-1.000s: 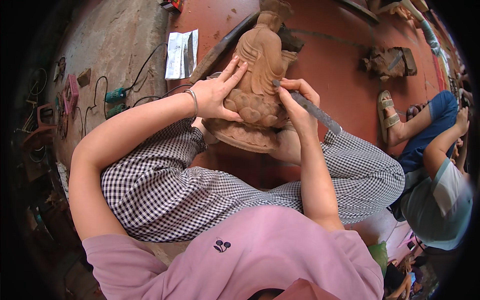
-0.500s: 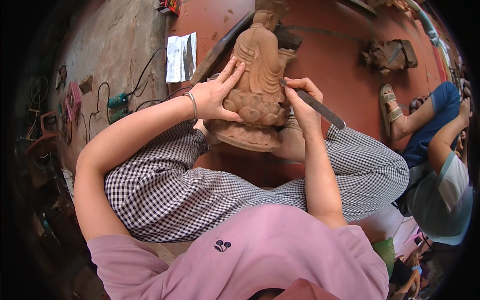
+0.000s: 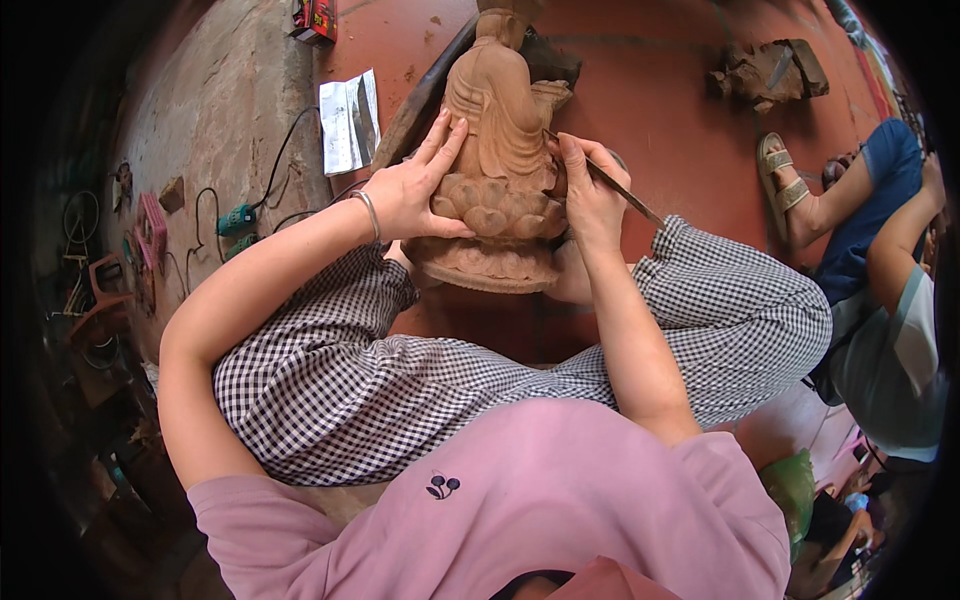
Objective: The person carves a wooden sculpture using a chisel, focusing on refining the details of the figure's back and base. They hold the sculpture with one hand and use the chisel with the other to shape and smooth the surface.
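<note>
A carved brown seated statue (image 3: 507,122) on a lotus-petal base stands between my legs, its upper end near the top edge of the view. My left hand (image 3: 408,196) lies against its left side with fingers spread, two fingertips on the carved folds and the thumb across the petals. On the other side, my right hand (image 3: 592,205) pinches a long flat metal blade (image 3: 634,201). The blade's tip is at the statue's right edge, by the lower drapery folds, and its far end slants down toward my right knee. Whether the tip touches the surface is too small to tell.
A dark wooden piece (image 3: 420,105) lies behind the statue. Left of it are a white paper sheet (image 3: 349,122), a red box (image 3: 314,22) and green corded power tools (image 3: 237,219). Another carved wood block (image 3: 768,75) rests at upper right. A person in blue shorts (image 3: 868,215) sits at right.
The blade has turned from showing its broad face to nearly edge-on in my right hand. The whole scene has shifted slightly left and up. My left hand stays on the statue.
</note>
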`<state>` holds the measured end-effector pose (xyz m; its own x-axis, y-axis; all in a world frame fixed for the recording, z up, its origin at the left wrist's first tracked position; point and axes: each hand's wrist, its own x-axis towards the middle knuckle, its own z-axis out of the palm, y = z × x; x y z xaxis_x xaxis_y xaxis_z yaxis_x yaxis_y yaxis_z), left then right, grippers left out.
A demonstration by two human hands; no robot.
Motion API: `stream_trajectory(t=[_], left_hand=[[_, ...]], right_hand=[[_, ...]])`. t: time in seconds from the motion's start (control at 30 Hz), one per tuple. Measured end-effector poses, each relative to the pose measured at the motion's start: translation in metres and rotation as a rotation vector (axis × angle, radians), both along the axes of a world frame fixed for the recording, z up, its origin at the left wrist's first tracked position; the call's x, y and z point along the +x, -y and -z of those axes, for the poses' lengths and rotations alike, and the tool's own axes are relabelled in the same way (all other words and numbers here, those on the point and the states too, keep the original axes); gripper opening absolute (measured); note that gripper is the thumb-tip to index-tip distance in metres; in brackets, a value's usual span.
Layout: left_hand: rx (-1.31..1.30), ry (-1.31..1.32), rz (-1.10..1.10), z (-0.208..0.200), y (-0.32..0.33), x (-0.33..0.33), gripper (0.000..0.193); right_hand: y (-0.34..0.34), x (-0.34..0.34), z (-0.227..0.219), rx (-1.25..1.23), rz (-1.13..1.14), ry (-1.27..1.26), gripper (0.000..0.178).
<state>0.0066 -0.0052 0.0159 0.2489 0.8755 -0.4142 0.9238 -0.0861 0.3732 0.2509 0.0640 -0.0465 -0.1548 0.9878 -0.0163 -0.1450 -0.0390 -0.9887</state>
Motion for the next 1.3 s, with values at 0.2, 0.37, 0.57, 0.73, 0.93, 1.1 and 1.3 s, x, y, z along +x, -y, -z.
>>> stream_trajectory(t=[0.2, 0.37, 0.57, 0.73, 0.93, 1.1, 1.3], left_hand=[[-0.028, -0.01, -0.014, -0.004, -0.003, 0.003, 0.136], [-0.056, -0.045, -0.025, -0.008, -0.004, 0.005, 0.136], [0.012, -0.027, 0.002, -0.001, -0.001, 0.001, 0.136], [0.026, -0.028, 0.017, 0.004, -0.002, -0.002, 0.138], [-0.026, -0.023, -0.022, -0.006, -0.001, 0.004, 0.138], [0.006, -0.021, -0.001, 0.0, -0.003, 0.002, 0.136], [-0.023, -0.029, -0.014, -0.006, -0.002, 0.004, 0.136]], right_hand=[[0.008, -0.003, 0.005, 0.229, 0.084, 0.236, 0.027], [0.02, -0.007, -0.018, 0.195, 0.058, 0.367, 0.017], [0.023, -0.005, -0.01, 0.29, 0.039, 0.324, 0.014], [0.021, -0.011, -0.018, 0.237, 0.093, 0.365, 0.012], [0.024, -0.006, -0.023, 0.265, 0.005, 0.359, 0.01], [0.021, -0.014, -0.019, 0.389, 0.102, 0.419, 0.01], [0.02, -0.01, -0.025, 0.259, 0.06, 0.381, 0.01]])
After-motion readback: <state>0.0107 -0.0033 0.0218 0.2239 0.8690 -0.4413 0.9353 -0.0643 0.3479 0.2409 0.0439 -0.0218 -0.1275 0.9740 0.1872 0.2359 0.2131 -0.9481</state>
